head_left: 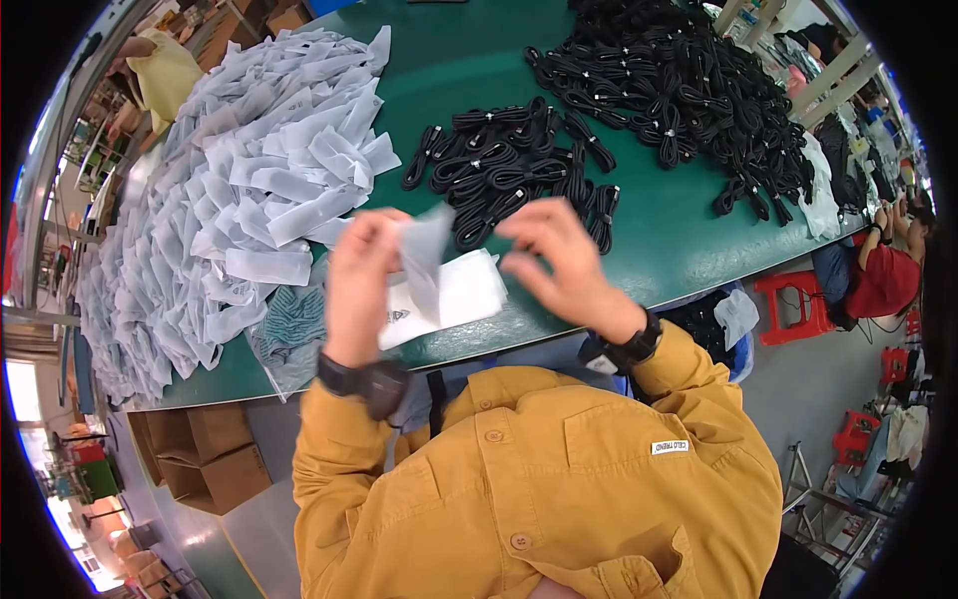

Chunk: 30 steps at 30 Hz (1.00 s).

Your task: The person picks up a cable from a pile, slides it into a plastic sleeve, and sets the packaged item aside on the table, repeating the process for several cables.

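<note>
Loosely, left hand (357,285) pinches a thin, translucent plastic bag (424,255).

The person wears a mustard-yellow long-sleeved button-up shirt (539,479) of plain woven cloth, with matching round buttons down the front placket and a flapped chest pocket. A small white rectangular sewn-on label (670,447) with dark lettering sits on the chest. The cuffs end at the wrists. The left wrist carries a chunky black digital wristwatch (367,381) with a thick moulded strap; the right wrist carries a slimmer black wristband watch (639,345). A narrow black strap (436,399) hangs at the collar opening.
</note>
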Available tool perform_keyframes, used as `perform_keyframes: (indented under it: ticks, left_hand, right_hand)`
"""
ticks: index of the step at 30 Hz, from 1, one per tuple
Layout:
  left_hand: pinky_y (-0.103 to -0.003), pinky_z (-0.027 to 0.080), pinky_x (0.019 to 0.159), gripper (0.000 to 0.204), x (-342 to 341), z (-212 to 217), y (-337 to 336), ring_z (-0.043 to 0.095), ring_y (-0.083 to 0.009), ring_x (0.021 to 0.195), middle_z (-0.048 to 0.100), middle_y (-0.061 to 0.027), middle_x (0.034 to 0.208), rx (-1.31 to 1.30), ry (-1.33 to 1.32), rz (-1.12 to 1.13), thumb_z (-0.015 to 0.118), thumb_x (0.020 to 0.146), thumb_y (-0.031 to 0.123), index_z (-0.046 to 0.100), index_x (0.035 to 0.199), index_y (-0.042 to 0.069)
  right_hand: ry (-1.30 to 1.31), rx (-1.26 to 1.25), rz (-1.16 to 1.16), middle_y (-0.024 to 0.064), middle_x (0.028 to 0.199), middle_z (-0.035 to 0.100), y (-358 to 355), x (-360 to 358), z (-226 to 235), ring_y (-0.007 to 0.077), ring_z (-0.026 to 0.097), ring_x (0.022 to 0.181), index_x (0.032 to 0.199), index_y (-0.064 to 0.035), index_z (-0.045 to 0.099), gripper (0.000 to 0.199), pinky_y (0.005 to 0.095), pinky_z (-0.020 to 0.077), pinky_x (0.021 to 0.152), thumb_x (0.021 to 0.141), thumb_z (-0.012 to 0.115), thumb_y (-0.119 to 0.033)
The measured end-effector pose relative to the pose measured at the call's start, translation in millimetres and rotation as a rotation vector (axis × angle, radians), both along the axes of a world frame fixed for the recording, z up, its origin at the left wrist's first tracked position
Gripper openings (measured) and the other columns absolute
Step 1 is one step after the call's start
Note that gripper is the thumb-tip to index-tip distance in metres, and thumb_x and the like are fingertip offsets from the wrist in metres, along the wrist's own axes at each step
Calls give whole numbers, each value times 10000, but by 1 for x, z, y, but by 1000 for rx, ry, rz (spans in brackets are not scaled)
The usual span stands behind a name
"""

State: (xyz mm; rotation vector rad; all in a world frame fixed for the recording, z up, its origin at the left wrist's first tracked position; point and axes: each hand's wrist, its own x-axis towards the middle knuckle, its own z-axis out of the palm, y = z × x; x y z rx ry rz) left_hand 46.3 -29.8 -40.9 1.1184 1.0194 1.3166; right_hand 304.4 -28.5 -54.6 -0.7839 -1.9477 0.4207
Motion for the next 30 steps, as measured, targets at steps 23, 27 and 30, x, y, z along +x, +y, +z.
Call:
perform_keyframes:
  ticks: [23,27,30]
  left_hand:
    - [-351,499,657,110,57,-62,-36,606,-278,723,598,-125,844,234,898,-9,683,848,48,612,918,1]
    - [-327,494,657,81,56,-61,-38,600,-251,698,609,-129,835,33,669,12,663,868,29,604,912,-7]
    - [-316,488,657,65,56,-60,-39,595,-234,687,617,-132,854,-9,567,25,650,879,15,601,913,-9]
  right_hand:
    - [59,-386,-251,109,921,611,-20,45,-21,171,594,768,1107,-18,525,189,284,475,691,919,537,-6]
    - [-48,-210,-97,141,944,607,-34,37,-28,243,609,758,1137,-18,529,258,311,488,676,886,576,16]
    - [-188,-85,-13,161,952,603,-36,35,-31,318,608,771,1147,-15,545,304,345,500,670,852,601,30]
